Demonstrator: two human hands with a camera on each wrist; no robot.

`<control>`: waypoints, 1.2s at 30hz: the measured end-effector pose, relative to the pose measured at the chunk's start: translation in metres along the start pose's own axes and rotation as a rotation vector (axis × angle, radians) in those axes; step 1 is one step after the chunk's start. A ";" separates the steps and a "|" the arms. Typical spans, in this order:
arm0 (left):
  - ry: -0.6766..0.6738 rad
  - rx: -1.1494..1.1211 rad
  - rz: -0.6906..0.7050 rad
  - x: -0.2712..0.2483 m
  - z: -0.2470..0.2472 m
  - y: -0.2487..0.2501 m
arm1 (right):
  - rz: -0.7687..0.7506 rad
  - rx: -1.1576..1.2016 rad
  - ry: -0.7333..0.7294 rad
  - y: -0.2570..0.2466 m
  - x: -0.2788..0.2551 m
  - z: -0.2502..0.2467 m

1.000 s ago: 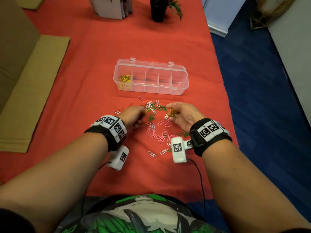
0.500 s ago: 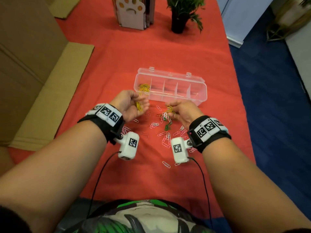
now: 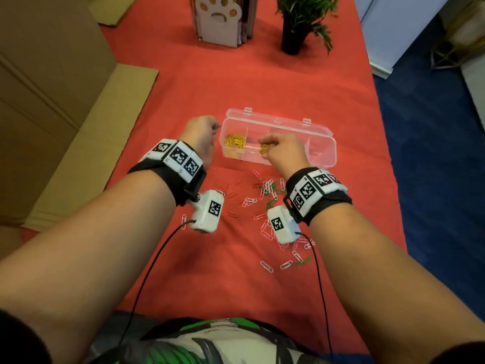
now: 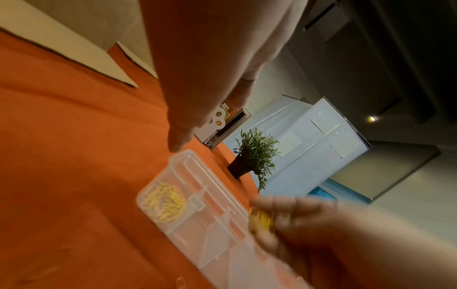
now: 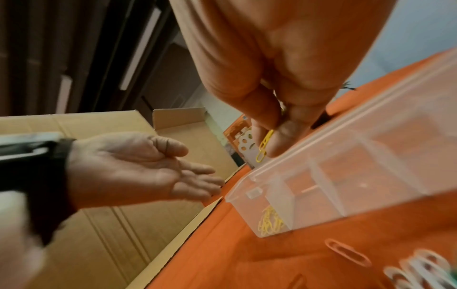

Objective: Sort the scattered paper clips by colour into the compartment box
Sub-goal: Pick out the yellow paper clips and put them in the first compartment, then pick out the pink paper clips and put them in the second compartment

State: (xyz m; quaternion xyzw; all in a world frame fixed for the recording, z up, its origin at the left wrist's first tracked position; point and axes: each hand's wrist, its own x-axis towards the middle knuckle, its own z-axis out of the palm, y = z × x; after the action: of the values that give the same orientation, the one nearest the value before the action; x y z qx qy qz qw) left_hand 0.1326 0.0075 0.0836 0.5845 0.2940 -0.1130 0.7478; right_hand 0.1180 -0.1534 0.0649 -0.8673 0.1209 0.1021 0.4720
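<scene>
The clear compartment box (image 3: 319,132) lies open on the red cloth, with yellow clips (image 3: 234,144) in its leftmost compartment. My right hand (image 3: 265,146) hovers over the box's left part and pinches a few yellow clips (image 5: 262,147). My left hand (image 3: 211,130) is just off the box's left end, palm open and empty (image 5: 148,168). Pink, white, green and red clips (image 3: 267,203) lie scattered on the cloth between my wrists. In the left wrist view the box (image 4: 197,176) and the right hand's yellow clips (image 4: 261,220) show blurred.
Flat cardboard (image 3: 86,143) lies along the left of the table. A paw-print holder (image 3: 220,19) and a potted plant (image 3: 296,30) stand at the back. The table's right edge (image 3: 385,164) drops to blue floor. The box's other compartments look nearly empty.
Both hands rose from the clip pile to the box. The left hand held yellow clips half a second ago and is now open and empty. The right hand brought its yellow clips over the box.
</scene>
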 end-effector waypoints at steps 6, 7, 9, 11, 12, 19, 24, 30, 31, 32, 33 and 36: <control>0.022 0.368 0.044 -0.003 -0.041 -0.038 | -0.219 -0.242 -0.076 -0.036 0.009 0.030; 0.043 0.397 0.053 -0.003 -0.046 -0.046 | -0.228 -0.303 -0.131 -0.038 0.009 0.034; 0.084 0.470 0.058 -0.006 -0.057 -0.062 | -0.193 -0.316 -0.216 -0.044 0.008 0.035; 0.100 0.545 0.061 -0.009 -0.066 -0.074 | -0.185 -0.294 -0.182 -0.047 0.009 0.031; 0.096 0.589 0.067 -0.012 -0.069 -0.078 | -0.197 -0.281 -0.142 -0.046 0.010 0.028; -0.028 0.727 0.138 -0.034 -0.062 -0.106 | -0.157 -0.278 -0.146 -0.002 -0.018 -0.005; -0.168 0.878 0.154 -0.046 -0.046 -0.129 | -0.054 -0.455 -0.153 0.051 -0.060 -0.023; -0.281 1.102 0.247 -0.064 -0.017 -0.144 | 0.086 -0.579 -0.141 0.104 -0.098 -0.023; -0.309 1.137 0.275 -0.066 -0.012 -0.147 | 0.095 -0.583 -0.143 0.110 -0.104 -0.021; -0.335 1.173 0.309 -0.068 -0.007 -0.149 | 0.087 -0.589 -0.145 0.114 -0.109 -0.018; -0.360 1.207 0.346 -0.069 -0.003 -0.151 | 0.074 -0.597 -0.147 0.118 -0.113 -0.015; -0.434 1.328 0.451 -0.071 0.006 -0.157 | 0.017 -0.582 -0.129 0.129 -0.124 -0.004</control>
State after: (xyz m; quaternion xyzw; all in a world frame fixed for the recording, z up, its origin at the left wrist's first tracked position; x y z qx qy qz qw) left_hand -0.0030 -0.0566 -0.0017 0.9252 -0.1187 -0.2238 0.2826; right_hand -0.0386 -0.2103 0.0010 -0.9569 0.0637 0.1912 0.2093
